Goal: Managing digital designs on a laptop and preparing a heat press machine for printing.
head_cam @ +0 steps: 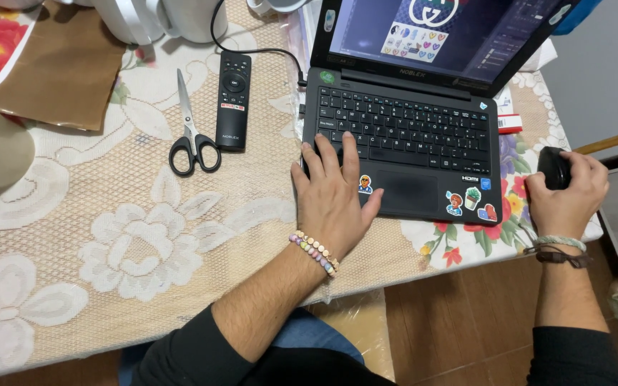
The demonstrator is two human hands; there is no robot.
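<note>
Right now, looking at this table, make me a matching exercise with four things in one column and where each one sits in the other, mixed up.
Things:
1. scissors
2. remote control
3. mouse
4. bead bracelet

Places:
A. under the right hand
B. on the left hand wrist
C. between the scissors and the laptop
D. on the lace tablecloth, left of the remote control

Pairs: 1-D, 2-C, 3-A, 4-B
</note>
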